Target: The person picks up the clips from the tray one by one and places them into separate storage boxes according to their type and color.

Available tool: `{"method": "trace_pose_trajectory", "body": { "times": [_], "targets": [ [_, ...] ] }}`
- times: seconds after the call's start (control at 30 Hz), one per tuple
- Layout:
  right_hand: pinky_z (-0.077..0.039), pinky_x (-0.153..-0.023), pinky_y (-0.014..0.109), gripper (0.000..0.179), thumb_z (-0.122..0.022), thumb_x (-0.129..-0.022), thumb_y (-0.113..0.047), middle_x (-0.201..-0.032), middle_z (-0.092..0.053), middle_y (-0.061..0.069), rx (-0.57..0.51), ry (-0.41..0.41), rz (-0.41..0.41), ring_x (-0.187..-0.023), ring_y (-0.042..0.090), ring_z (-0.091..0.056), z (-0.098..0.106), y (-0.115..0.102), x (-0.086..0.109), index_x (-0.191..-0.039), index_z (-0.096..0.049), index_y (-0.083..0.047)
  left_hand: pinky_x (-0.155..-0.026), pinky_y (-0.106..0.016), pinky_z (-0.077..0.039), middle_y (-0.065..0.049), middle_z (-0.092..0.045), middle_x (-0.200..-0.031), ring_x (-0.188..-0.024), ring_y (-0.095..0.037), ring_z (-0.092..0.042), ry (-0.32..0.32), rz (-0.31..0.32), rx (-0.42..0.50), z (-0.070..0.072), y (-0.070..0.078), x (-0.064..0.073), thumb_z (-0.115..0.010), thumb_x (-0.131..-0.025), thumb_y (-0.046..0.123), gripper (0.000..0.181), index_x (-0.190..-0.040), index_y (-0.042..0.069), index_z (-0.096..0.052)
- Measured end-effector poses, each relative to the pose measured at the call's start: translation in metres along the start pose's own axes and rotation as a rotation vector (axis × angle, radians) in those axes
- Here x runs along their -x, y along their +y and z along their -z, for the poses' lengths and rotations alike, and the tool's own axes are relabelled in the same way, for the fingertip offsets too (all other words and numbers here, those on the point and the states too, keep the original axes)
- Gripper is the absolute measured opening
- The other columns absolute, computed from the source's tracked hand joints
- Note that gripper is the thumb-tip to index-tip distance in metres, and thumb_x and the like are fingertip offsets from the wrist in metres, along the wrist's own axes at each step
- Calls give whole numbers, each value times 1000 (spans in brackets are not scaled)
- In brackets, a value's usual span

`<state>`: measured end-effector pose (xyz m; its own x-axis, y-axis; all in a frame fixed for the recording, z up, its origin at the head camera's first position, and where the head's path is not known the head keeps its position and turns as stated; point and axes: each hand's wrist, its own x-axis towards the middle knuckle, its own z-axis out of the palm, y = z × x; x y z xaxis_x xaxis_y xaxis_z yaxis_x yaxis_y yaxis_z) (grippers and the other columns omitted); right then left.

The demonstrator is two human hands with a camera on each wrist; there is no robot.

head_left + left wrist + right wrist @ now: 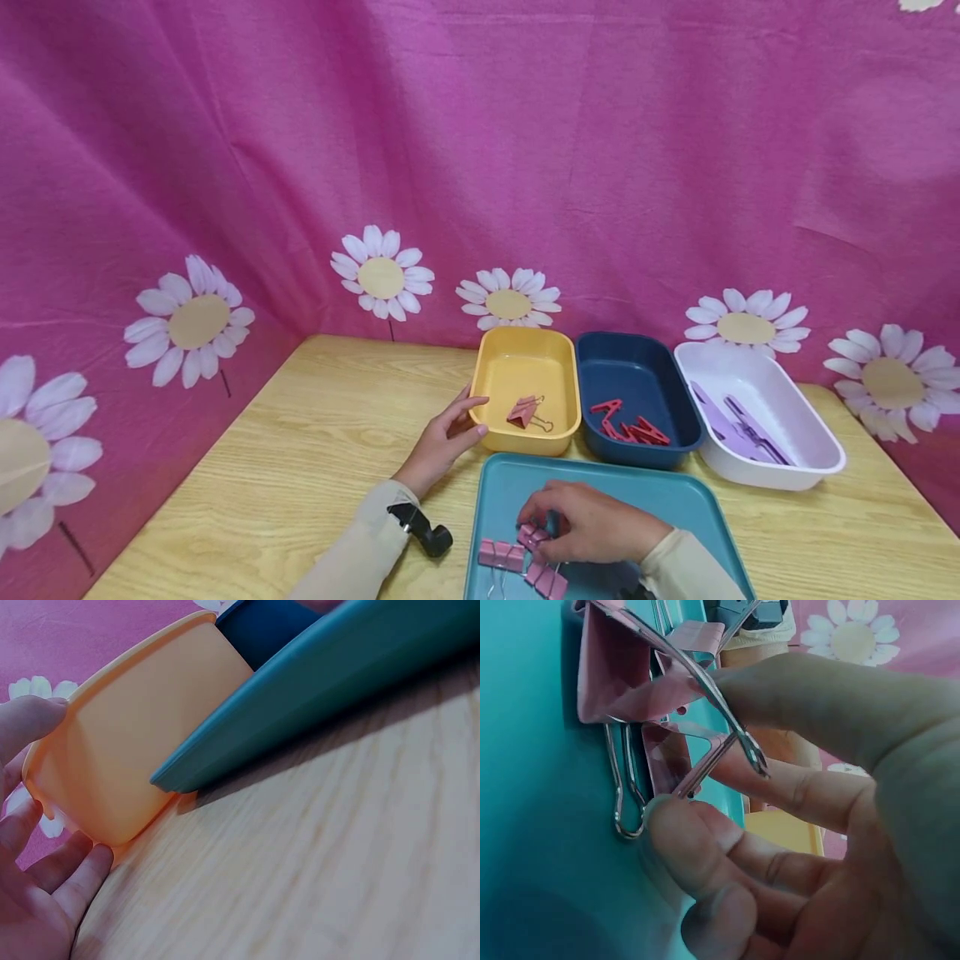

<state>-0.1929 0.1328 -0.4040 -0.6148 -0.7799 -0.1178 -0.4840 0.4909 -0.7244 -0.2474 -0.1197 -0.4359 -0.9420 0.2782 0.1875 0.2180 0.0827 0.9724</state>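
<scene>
My left hand (441,446) holds the left side of the yellow bin (487,354), its fingertips at the rim; in the left wrist view, fingers spread along the bin's outer wall (142,727). A salmon-pink binder clip (522,412) lies inside that bin. Over the teal tray (660,492), my right hand (592,521) pinches a pink binder clip (531,536). Other pink binder clips (502,555) lie close by on the tray, one clip (547,581) just below the fingers. Wire handles cross between thumb and fingers in the right wrist view, partly hiding the grip.
Right of the yellow bin, a navy bin (637,354) holds several red clothespin-like clips (633,429). Beyond it, a white bin (810,417) contains purple flat and pen-like items (742,429). Behind the wooden table (300,467) hangs a pink cloth (525,150) with daisies.
</scene>
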Motion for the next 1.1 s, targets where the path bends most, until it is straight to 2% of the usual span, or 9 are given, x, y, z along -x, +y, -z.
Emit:
{"method": "trace_pose_trajectory", "body": {
  "times": [0.3,0.67,0.93,1.1],
  "targets": [
    [-48,-59,19,16,-72,-82,-22,-80,-58,-8,20,28,56,-69,2,-53,-4,3,-2,-96,-64,-22,-112,-44,-31,-7,-15,-161,-139,-34,-32,3,12,7,0,1,2,-63,-95,14,46,-139,7,-51],
    [-49,-56,20,19,-73,-85,-25,-76,-60,-9,-36,23,67,-63,3,-54,0,5,-3,-99,-61,-23,-112,-44,-31,-6,-15,-161,-140,-35,-30,10,22,2,0,1,0,-62,-95,14,45,-139,9,-51],
    [-52,-61,25,20,-74,-86,-27,-84,-61,-5,-37,91,-2,-69,10,-57,7,4,-2,-101,-61,-24,-112,-44,-31,-5,-16,-160,-139,-34,-32,14,27,2,-1,2,0,-62,-95,14,45,-139,9,-52],
    [-52,-62,26,22,-75,-85,-28,-86,-62,-2,-7,160,11,-71,13,-57,12,3,0,-102,-61,-24,-111,-44,-33,-6,-17,-160,-138,-34,-34,18,25,-10,0,2,-1,-62,-95,13,44,-138,10,-52]
  ]
}}
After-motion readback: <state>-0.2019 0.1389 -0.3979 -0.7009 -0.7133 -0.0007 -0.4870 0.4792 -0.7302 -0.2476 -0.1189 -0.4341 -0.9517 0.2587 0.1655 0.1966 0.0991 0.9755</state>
